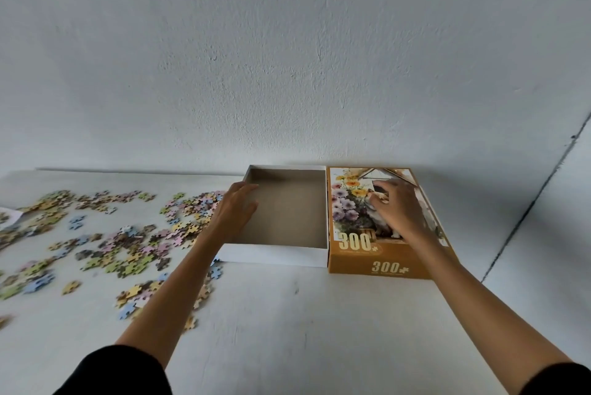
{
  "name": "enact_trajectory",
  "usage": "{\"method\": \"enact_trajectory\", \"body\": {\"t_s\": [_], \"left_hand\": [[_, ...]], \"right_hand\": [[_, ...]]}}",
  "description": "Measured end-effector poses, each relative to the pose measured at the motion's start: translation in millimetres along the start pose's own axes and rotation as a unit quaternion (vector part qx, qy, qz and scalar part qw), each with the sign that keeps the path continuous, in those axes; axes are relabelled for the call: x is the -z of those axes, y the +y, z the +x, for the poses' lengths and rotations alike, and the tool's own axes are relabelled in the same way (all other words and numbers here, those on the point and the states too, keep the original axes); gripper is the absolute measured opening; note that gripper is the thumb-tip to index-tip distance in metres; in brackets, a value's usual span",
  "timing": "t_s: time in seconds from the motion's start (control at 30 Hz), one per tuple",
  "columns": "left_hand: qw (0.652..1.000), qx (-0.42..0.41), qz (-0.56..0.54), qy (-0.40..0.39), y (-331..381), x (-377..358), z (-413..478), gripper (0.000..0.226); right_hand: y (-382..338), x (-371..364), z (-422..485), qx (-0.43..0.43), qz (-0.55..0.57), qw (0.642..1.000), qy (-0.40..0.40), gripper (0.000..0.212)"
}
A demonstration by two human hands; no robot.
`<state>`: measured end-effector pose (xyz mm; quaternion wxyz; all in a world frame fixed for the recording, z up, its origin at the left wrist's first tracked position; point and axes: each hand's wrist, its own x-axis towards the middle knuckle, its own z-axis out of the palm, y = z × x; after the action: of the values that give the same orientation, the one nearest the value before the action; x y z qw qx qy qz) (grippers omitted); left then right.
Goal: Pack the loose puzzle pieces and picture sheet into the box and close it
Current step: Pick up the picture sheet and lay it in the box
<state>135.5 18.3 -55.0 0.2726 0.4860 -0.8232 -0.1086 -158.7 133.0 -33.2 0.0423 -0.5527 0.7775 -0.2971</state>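
Observation:
An open white box base [271,254] with a bare brown inside stands against the wall. My left hand [235,211] rests flat over its left rim, fingers apart, holding nothing. The orange lid [355,254], printed with flowers and "300", lies picture side up right beside the base. My right hand [398,207] lies on top of the lid with its fingers curled on the surface. Several pastel puzzle pieces [128,234] are scattered over the table to the left of the box. A white corner, maybe the picture sheet [8,217], shows at the far left edge.
The white table [303,314] meets a white wall [287,59] just behind the box. The table's right edge [511,234] runs diagonally close to the lid. A few loose pieces lie under and near my left forearm.

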Motion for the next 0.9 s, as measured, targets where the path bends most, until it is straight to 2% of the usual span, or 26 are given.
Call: {"method": "enact_trajectory", "body": {"t_s": [0.23, 0.47, 0.63, 0.9], "left_hand": [[1.0, -0.001, -0.008, 0.023, 26, 20, -10, 0.036], [0.998, 0.024, -0.006, 0.06, 4, 62, -35, 0.033], [0.995, 0.048, 0.005, 0.083, -34, 105, -60, 0.034], [0.989, 0.082, 0.03, 0.115, -142, 197, -109, 0.033]], "right_hand": [[-57, -11, -6, 0.078, 0.047, 0.996, -0.023, 0.038], [-133, -36, -15, 0.162, 0.08, 0.982, -0.058, 0.039], [-197, -64, -29, 0.212, 0.11, 0.968, -0.072, 0.036], [-329, -136, -65, 0.25, 0.142, 0.953, -0.099, 0.04]]}}
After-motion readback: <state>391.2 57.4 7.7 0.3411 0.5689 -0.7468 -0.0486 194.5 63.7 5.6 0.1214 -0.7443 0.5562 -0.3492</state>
